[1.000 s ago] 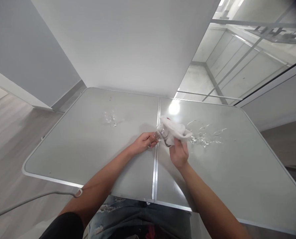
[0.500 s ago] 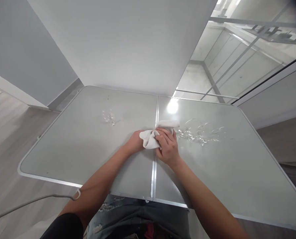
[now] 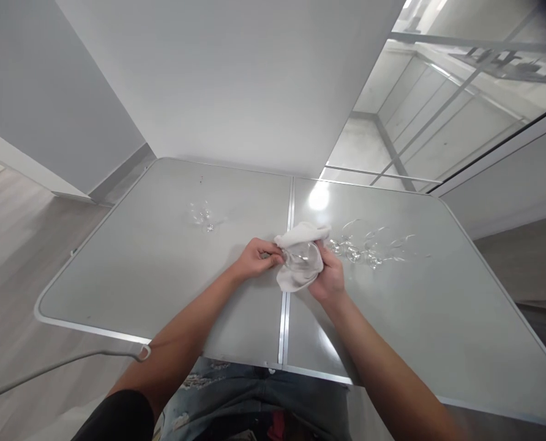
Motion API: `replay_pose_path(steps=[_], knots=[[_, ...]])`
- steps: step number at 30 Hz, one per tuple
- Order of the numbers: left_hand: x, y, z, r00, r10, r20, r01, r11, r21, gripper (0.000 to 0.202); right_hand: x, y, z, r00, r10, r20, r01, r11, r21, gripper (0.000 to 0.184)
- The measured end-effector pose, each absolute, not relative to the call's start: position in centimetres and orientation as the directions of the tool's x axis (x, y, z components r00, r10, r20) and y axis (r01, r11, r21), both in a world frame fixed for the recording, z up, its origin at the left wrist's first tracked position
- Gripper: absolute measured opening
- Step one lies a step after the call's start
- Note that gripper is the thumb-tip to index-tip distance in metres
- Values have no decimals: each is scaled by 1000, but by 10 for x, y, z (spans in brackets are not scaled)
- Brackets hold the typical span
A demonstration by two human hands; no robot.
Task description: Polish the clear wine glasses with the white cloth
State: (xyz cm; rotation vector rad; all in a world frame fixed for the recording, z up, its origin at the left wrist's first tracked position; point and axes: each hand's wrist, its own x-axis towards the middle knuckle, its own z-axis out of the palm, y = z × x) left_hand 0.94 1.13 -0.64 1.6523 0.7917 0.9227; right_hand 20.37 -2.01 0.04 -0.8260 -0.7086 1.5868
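Note:
Over the table's centre seam, a clear drinking glass (image 3: 303, 258) lies tilted in a white cloth (image 3: 303, 233). My left hand (image 3: 256, 258) is closed, with thumb and fingers pinching the glass at its left end. My right hand (image 3: 330, 274) is closed round the cloth and the glass from the right; its fingers are partly hidden behind them. Just right of this hand several clear glasses (image 3: 353, 253) stand close together on the table. Another clear glass item (image 3: 206, 222) stands apart on the left half; its exact shape is hard to make out.
The pale folding table (image 3: 130, 269) has a metal rim and a metal seam (image 3: 283, 327) down its middle. A white wall (image 3: 236, 86) rises behind it. Glazed panels (image 3: 420, 122) are at the right. A grey cable (image 3: 71, 362) runs near my left forearm.
My hands have moved apart, and the cloth is opened out, so the glass within it now shows. My left hand has come out from behind the cloth. The standing glasses are unmoved.

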Motion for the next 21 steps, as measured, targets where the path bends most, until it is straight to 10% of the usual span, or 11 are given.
replay_pose_path(steps=[8, 17, 21], knots=[[19, 21, -12, 233, 961, 149, -35, -145, 989, 54, 166, -42, -7, -49, 999, 1, -484, -23, -875, 37], [30, 10, -12, 334, 933, 133, 58, -161, 985, 48, 175, -46, -19, 116, 969, 220, 92, 210, -973, 28], [21, 11, -8, 372, 909, 188, 160, -263, 952, 47, 178, -38, -14, 192, 964, 184, -100, 206, -973, 27]])
